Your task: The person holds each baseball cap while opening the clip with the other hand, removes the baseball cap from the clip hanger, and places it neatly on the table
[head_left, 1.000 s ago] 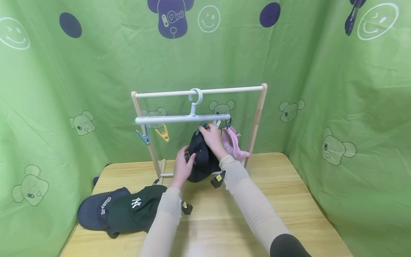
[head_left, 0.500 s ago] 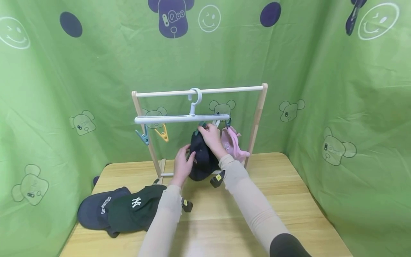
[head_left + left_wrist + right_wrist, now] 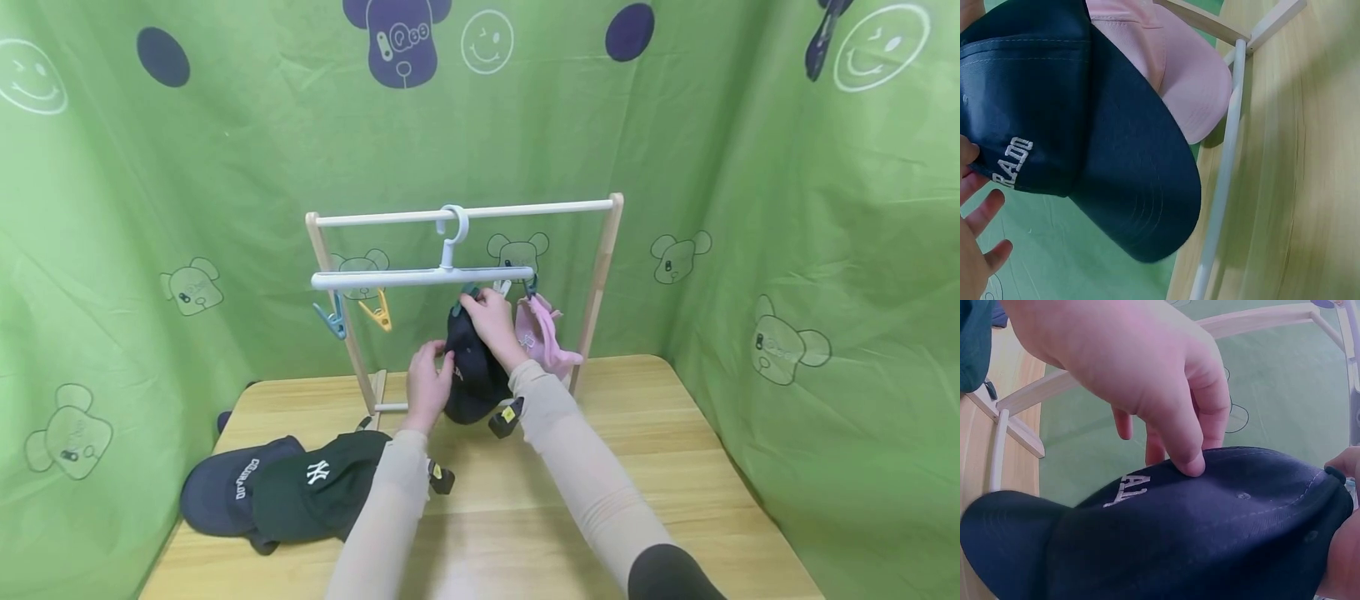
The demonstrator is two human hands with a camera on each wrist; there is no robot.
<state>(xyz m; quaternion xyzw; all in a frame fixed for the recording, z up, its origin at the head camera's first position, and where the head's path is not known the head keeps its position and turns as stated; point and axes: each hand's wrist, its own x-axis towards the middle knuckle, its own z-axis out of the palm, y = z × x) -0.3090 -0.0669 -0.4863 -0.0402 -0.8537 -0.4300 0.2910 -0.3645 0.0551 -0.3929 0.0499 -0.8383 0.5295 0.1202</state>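
Observation:
A navy baseball cap (image 3: 471, 385) with white lettering hangs brim-down below the white hanger (image 3: 420, 278). At its left side my left hand (image 3: 429, 385) holds the crown; in the right wrist view the thumb presses the outside while the other fingers reach behind. My right hand (image 3: 493, 323) is at the top of the cap and pinches a dark green clip (image 3: 470, 290) there. The clip is largely covered by those fingers. Close to the right, a pink cap (image 3: 534, 333) hangs from another dark clip (image 3: 532, 286).
Blue (image 3: 332, 317) and yellow (image 3: 377, 312) clips dangle at the hanger's left. A wooden rack (image 3: 600, 275) carries the hanger on its top rail. Navy (image 3: 217, 492) and dark green (image 3: 322, 492) caps lie overlapping on the table (image 3: 637, 467) at the left. Green curtains surround the table.
The navy cap has shifted slightly right at its lower part, and more of its lettering shows. My left hand has followed it; my right hand stays at the clip.

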